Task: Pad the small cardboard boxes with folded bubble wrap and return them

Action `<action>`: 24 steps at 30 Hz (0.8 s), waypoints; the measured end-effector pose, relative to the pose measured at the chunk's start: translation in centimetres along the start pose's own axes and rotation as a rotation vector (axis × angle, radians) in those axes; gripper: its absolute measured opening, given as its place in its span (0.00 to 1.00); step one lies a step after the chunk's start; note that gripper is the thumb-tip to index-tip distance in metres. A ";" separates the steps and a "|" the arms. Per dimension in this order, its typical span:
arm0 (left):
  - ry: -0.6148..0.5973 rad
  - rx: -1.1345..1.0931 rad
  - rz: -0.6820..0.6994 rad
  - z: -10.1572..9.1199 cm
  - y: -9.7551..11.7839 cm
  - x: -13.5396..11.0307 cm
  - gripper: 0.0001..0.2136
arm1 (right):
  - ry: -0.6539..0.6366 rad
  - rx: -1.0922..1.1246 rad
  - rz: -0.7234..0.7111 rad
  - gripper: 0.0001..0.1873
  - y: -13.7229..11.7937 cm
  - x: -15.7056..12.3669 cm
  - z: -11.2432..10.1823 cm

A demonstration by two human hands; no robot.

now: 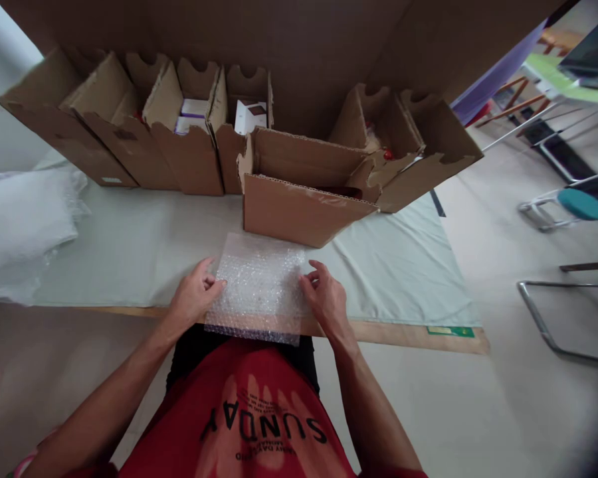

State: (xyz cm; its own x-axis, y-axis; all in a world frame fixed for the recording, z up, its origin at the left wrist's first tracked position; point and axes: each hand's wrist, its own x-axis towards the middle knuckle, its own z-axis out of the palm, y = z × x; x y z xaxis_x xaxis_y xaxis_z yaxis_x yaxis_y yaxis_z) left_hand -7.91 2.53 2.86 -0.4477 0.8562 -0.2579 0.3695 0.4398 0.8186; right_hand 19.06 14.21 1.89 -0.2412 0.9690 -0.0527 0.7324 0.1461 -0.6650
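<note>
Bubble wrap (260, 285) lies flat on the desk (403, 334) just in front of the foremost cardboard file box (299, 207), its opposite sides lightly pinched by the half-curled left hand (195, 292) and right hand (326, 295), presumably to keep it smooth and straight

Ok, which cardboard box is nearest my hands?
The cardboard box just beyond the bubble wrap: it stands forward of the rest, its long side facing you.

The bubble wrap (259, 285) pokes over the table's (124, 226) front edge. Behind it sits a cardboard box (294, 209), with cardboard bins (189, 162) farther back.
</note>
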 end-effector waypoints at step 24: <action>-0.395 0.743 0.966 -0.2 -1.9 -2.6 0.36 | -0.145 -0.296 -0.841 0.24 3.5 -6.3 0.8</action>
State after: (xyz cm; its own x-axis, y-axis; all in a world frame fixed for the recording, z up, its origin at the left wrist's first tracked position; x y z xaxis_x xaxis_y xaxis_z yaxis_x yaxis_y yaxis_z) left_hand -7.66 -0.59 2.08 0.4792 0.8768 0.0398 0.8287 -0.4669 0.3086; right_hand 22.66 8.50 -0.67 -0.8345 0.4873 0.2573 0.4069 0.8598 -0.3086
